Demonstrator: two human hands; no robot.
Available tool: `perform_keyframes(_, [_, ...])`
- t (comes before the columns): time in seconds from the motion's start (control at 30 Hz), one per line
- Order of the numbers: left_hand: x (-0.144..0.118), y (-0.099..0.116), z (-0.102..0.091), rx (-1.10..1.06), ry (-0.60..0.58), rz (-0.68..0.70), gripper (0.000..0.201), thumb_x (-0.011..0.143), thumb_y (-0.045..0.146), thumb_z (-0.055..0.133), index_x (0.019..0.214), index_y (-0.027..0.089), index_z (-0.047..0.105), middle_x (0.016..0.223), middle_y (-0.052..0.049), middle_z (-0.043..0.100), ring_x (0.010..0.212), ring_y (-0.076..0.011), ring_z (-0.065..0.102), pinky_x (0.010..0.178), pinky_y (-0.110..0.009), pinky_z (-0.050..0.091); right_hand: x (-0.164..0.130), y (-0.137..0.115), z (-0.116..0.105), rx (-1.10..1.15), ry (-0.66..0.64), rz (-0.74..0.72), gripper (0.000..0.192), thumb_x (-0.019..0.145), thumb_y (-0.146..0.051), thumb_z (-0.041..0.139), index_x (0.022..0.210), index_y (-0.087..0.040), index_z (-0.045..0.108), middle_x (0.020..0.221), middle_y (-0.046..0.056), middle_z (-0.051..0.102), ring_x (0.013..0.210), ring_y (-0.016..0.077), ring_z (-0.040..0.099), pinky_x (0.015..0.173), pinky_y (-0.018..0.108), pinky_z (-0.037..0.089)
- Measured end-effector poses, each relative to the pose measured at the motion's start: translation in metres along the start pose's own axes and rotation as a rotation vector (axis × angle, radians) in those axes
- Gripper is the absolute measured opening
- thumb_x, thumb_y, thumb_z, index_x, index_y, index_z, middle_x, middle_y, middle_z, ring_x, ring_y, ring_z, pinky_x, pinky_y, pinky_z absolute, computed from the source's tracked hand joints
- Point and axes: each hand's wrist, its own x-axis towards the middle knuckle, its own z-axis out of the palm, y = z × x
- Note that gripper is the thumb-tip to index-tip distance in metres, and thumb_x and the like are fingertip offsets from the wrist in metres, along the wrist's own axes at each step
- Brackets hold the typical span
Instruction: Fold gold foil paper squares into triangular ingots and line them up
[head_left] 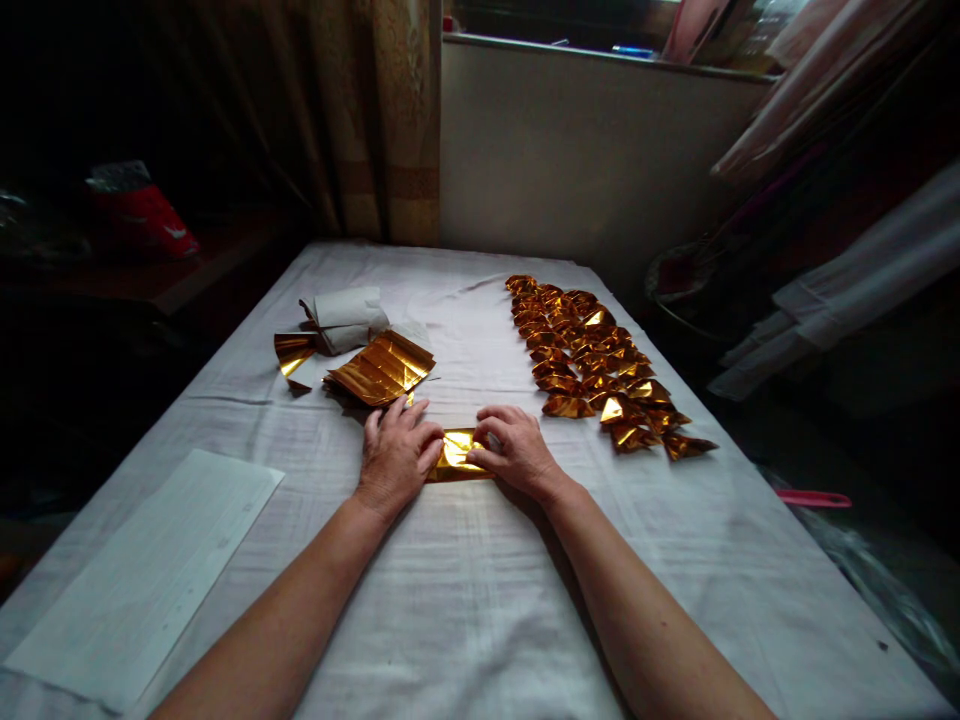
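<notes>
A small sheet of gold foil paper (456,452) lies flat on the white cloth in front of me, folded to a narrow strip. My left hand (398,452) presses its left end, fingers bent, thumb on the foil. At the other end, my right hand (517,450) has its thumb and curled fingers closed on the foil. Just beyond my left hand sits a stack of gold foil sheets (382,368). To the right, several folded gold foil pieces (585,345), pointed at the ends, are laid out in rows.
White cloth (450,620) covers the table. Crumpled white paper (349,315) and a curled foil scrap (294,355) lie beyond the stack. A white paper sheet (150,580) is at left. Past the right edge is a pink handle (814,498); a curtain (375,120) hangs behind.
</notes>
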Motion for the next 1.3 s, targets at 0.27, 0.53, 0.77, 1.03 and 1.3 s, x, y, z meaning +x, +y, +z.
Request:
perform_keyframes(0.27, [-0.001, 0.004, -0.005, 0.004, -0.044, -0.018, 0.012, 0.084, 0.032, 0.068, 0.093, 0.028, 0.073, 0.144, -0.008, 0.055, 0.139, -0.0346, 0.04, 0.11, -0.062, 0.025, -0.004, 0.005, -0.011, -0.037, -0.106, -0.038, 0.033, 0.076, -0.046, 0.078, 0.097, -0.024, 0.067, 0.126, 0.009, 0.063, 0.116, 0.0272, 0.055, 0.095, 0.042, 0.037])
perform_keyframes(0.53, [-0.003, 0.006, -0.008, -0.007, -0.059, -0.02, 0.018, 0.08, 0.038, 0.072, 0.095, 0.027, 0.073, 0.145, -0.01, 0.053, 0.14, -0.0365, 0.037, 0.112, -0.065, 0.022, -0.007, 0.007, -0.021, -0.038, -0.214, -0.095, 0.041, 0.076, -0.05, 0.077, 0.105, -0.023, 0.065, 0.137, 0.012, 0.056, 0.128, 0.0284, 0.049, 0.102, 0.046, 0.035])
perform_keyframes(0.77, [-0.005, 0.004, -0.006, -0.003, -0.06, 0.007, 0.023, 0.08, 0.041, 0.072, 0.097, 0.027, 0.073, 0.146, -0.011, 0.052, 0.14, -0.0372, 0.038, 0.112, -0.066, 0.021, -0.007, 0.009, -0.024, -0.058, -0.223, -0.123, 0.048, 0.076, -0.051, 0.076, 0.113, -0.023, 0.064, 0.138, 0.014, 0.056, 0.13, 0.0295, 0.049, 0.103, 0.048, 0.038])
perform_keyframes(1.03, [-0.006, 0.003, -0.004, -0.013, -0.043, 0.025, 0.022, 0.08, 0.04, 0.071, 0.098, 0.026, 0.072, 0.146, -0.012, 0.051, 0.138, -0.0375, 0.04, 0.111, -0.066, 0.023, -0.031, -0.026, -0.01, -0.231, -0.125, -0.132, 0.052, 0.092, -0.045, 0.058, 0.139, -0.024, 0.053, 0.155, 0.015, 0.038, 0.145, 0.0321, 0.029, 0.115, 0.053, 0.024])
perform_keyframes(1.3, [-0.007, 0.004, -0.004, 0.015, -0.053, 0.02, 0.023, 0.082, 0.042, 0.069, 0.098, 0.026, 0.071, 0.147, -0.013, 0.051, 0.138, -0.0375, 0.04, 0.111, -0.066, 0.024, -0.046, -0.027, -0.017, -0.24, -0.305, -0.198, 0.053, 0.097, -0.052, 0.049, 0.148, -0.04, 0.039, 0.161, 0.01, 0.027, 0.148, 0.0322, 0.022, 0.116, 0.058, 0.019])
